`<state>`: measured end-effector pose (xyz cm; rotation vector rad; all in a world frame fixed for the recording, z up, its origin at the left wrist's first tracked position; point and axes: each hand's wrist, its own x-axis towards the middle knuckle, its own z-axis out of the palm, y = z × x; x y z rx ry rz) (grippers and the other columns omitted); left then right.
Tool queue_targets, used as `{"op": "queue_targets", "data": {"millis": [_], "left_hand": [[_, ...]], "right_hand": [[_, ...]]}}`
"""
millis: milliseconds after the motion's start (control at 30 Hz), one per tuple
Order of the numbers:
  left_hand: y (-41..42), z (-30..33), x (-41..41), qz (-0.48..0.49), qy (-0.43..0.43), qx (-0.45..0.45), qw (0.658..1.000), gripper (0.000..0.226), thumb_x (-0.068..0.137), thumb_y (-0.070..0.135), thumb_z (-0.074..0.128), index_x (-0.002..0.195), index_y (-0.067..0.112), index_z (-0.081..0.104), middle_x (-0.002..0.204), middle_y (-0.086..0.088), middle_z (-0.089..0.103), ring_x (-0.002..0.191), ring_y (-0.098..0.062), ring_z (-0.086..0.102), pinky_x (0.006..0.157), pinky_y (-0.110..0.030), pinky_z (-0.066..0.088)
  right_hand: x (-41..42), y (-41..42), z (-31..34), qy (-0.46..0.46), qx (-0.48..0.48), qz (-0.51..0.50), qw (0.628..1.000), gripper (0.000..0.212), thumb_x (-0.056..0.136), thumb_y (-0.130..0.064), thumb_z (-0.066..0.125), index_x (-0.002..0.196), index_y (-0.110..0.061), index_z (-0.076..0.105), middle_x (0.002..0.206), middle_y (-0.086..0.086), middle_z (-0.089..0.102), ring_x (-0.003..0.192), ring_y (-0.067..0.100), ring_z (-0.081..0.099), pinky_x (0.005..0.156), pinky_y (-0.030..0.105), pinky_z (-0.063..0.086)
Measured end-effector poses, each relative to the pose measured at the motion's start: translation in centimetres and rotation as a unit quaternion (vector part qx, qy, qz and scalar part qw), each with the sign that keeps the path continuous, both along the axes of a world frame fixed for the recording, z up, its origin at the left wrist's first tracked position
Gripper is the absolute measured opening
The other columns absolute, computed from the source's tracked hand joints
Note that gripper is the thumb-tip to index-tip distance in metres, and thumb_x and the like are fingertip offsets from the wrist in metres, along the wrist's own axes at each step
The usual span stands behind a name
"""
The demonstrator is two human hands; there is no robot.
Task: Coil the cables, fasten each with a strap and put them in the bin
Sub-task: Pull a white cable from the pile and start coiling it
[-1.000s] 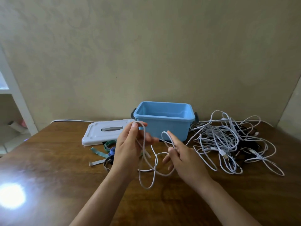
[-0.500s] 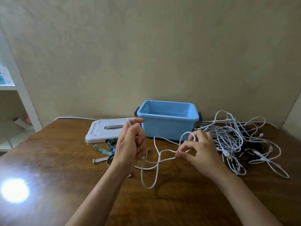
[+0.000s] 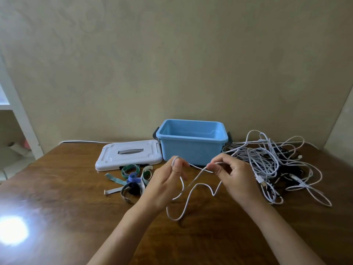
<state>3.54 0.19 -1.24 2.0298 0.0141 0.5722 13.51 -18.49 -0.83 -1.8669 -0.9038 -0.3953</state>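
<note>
A thin white cable (image 3: 188, 199) hangs in loose loops between my hands above the wooden table. My left hand (image 3: 166, 185) pinches one end of it near its fingertips. My right hand (image 3: 232, 175) pinches a stretch of the same cable between thumb and forefinger. Behind them stands the open blue bin (image 3: 192, 142), which looks empty. A tangled heap of white and black cables (image 3: 271, 165) lies to the right of the bin. Several coloured straps (image 3: 131, 177) lie left of my left hand.
The bin's white lid (image 3: 129, 154) lies flat to the left of the bin. A beige wall rises right behind the table (image 3: 76, 217). A white shelf post (image 3: 21, 119) stands at the far left. Bright glare sits on the table's near left.
My right hand has drawn the cable further out and lifted it, so the loops between my hands are longer. My left hand keeps its pinch in much the same place.
</note>
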Motion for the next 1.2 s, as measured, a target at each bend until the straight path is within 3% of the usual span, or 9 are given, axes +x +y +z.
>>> {"op": "queue_targets", "data": {"millis": [167, 267, 367, 500, 633, 800, 933, 1067, 1200], "left_hand": [[-1.1, -0.1, -0.1, -0.015, 0.078, 0.091, 0.993, 0.065, 0.094, 0.063, 0.020, 0.097, 0.023, 0.071, 0.082, 0.010, 0.074, 0.079, -0.004, 0.065, 0.081, -0.040, 0.053], [-1.4, 0.0, -0.1, 0.002, 0.084, 0.121, 0.989, 0.055, 0.097, 0.060, 0.023, 0.080, 0.030, 0.066, 0.068, 0.003, 0.066, 0.070, -0.008, 0.061, 0.075, -0.042, 0.052], [-0.6, -0.3, 0.3, 0.011, 0.076, 0.145, 0.986, 0.043, 0.102, 0.054, 0.029, 0.074, 0.030, 0.051, 0.068, 0.008, 0.054, 0.067, -0.011, 0.052, 0.071, -0.046, 0.048], [0.2, -0.5, 0.8, 0.051, 0.024, 0.165, 0.985, 0.037, 0.107, 0.039, 0.040, 0.072, 0.029, 0.045, 0.068, 0.010, 0.050, 0.067, -0.010, 0.047, 0.059, -0.027, 0.034], [0.7, -0.2, 0.6, 0.064, -0.015, 0.103, 0.992, 0.029, 0.107, 0.028, 0.044, 0.082, 0.020, 0.057, 0.067, 0.000, 0.059, 0.064, -0.016, 0.056, 0.061, -0.043, 0.049], [1.0, 1.5, -0.2, 0.089, -0.031, 0.010, 0.995, 0.025, 0.107, 0.031, 0.041, 0.090, 0.022, 0.057, 0.079, 0.004, 0.061, 0.074, -0.008, 0.056, 0.061, -0.020, 0.046], [0.3, 1.5, -0.4, 0.069, 0.054, -0.120, 0.989, 0.024, 0.103, 0.054, 0.039, 0.092, 0.036, 0.051, 0.089, 0.010, 0.056, 0.083, -0.008, 0.054, 0.080, -0.035, 0.051], [-0.2, 1.2, -0.5, 0.055, 0.046, -0.079, 0.994, 0.051, 0.087, 0.071, 0.044, 0.097, 0.021, 0.053, 0.086, 0.003, 0.061, 0.075, -0.003, 0.057, 0.071, -0.033, 0.050], [-0.9, 0.9, -0.5, 0.036, 0.041, -0.053, 0.997, 0.040, 0.101, 0.053, 0.041, 0.090, 0.016, 0.048, 0.073, 0.008, 0.053, 0.062, 0.001, 0.051, 0.066, -0.030, 0.045]], "right_hand": [[-0.5, 1.2, -0.4, 0.020, 0.018, 0.002, 1.000, 0.030, 0.095, -0.052, 0.050, 0.089, -0.029, 0.066, 0.079, -0.019, 0.069, 0.077, 0.001, 0.065, 0.064, 0.013, 0.045], [-0.5, 1.6, -0.5, 0.005, -0.005, -0.019, 1.000, 0.028, 0.102, -0.046, 0.043, 0.093, -0.027, 0.062, 0.080, -0.019, 0.067, 0.082, -0.001, 0.065, 0.067, 0.010, 0.043], [-0.4, 1.4, -0.2, 0.003, -0.022, -0.036, 0.999, 0.029, 0.099, -0.052, 0.044, 0.088, -0.030, 0.059, 0.067, -0.016, 0.061, 0.066, 0.003, 0.061, 0.056, 0.014, 0.040], [-0.2, 1.1, -0.1, 0.026, -0.025, -0.058, 0.998, 0.036, 0.090, -0.065, 0.049, 0.075, -0.034, 0.059, 0.063, -0.016, 0.062, 0.056, 0.007, 0.063, 0.050, 0.019, 0.043], [-0.5, 1.4, -0.3, 0.069, -0.045, -0.017, 0.996, 0.043, 0.091, -0.065, 0.044, 0.078, -0.030, 0.066, 0.056, -0.011, 0.057, 0.054, 0.008, 0.058, 0.050, 0.021, 0.041], [-0.4, 1.4, -0.4, 0.157, -0.032, 0.064, 0.985, 0.039, 0.106, -0.048, 0.041, 0.088, -0.030, 0.071, 0.060, -0.009, 0.053, 0.064, 0.005, 0.056, 0.076, 0.038, 0.055], [-1.7, 1.7, 0.1, 0.162, -0.026, 0.129, 0.978, 0.036, 0.104, -0.053, 0.041, 0.093, -0.034, 0.069, 0.066, -0.007, 0.051, 0.064, 0.008, 0.050, 0.064, 0.029, 0.044], [-3.6, 3.2, -0.7, 0.105, -0.074, 0.153, 0.980, 0.025, 0.105, -0.049, 0.047, 0.102, -0.035, 0.067, 0.091, -0.011, 0.072, 0.082, 0.012, 0.067, 0.077, 0.043, 0.054], [-4.0, 3.8, -0.7, 0.093, -0.090, 0.146, 0.981, 0.027, 0.104, -0.047, 0.049, 0.116, -0.035, 0.070, 0.103, -0.019, 0.074, 0.100, 0.003, 0.069, 0.086, 0.033, 0.055]]}}
